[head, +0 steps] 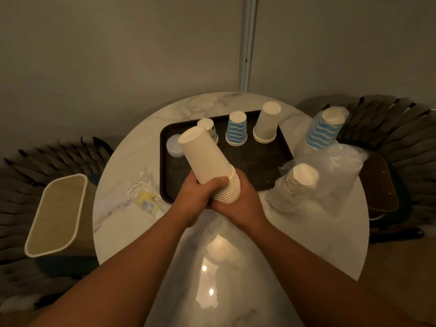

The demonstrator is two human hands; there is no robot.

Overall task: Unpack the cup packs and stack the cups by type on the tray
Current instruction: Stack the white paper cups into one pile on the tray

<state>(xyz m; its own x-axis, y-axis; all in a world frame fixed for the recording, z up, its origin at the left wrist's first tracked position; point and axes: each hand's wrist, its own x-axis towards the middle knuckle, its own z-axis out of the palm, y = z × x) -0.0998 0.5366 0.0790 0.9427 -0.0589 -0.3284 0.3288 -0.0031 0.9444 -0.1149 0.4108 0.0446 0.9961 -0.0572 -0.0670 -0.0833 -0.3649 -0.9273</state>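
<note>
Both hands hold a stack of plain white cups (204, 159), tilted with its bottom pointing up and left, above the front edge of the dark tray (257, 161). My left hand (200, 194) grips the stack near the rims from the left. My right hand (238, 199) cups the rim end from below and the right. On the tray stand upside down a plain white stack (267, 123), a blue wavy-striped stack (236, 129) and a small patterned stack (210, 127), partly hidden behind the held cups. A pile of clear lids (173, 146) lies at the tray's left.
On the round marble table (132, 142), right of the tray, stand a wrapped blue-striped cup pack (324, 131) and a wrapped pack (295, 187) amid loose clear plastic (346, 166). An empty wrapper with a yellow label (146, 199) lies left. A beige bin (56, 213) stands at left.
</note>
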